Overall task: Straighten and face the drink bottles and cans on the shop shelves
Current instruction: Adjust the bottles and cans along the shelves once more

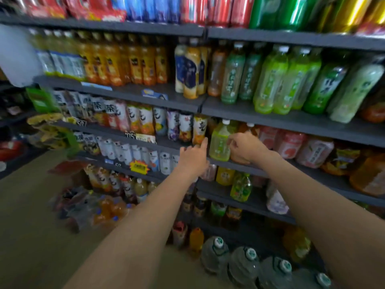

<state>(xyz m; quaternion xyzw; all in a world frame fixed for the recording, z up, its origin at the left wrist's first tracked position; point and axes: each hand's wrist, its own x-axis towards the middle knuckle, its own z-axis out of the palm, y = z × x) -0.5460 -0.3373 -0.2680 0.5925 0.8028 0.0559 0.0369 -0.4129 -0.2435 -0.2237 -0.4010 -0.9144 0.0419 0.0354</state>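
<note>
Reaching at the centre of the frame, the right hand (pixel 246 148) curls its fingers on a pale green bottle (pixel 219 142) standing on the dark shelf (pixel 227 162). The left hand (pixel 193 156) has straight fingers, one touching an orange-labelled bottle (pixel 199 129). Motion blur hides most labels; a tag reads "50" (pixel 118 165).
</note>
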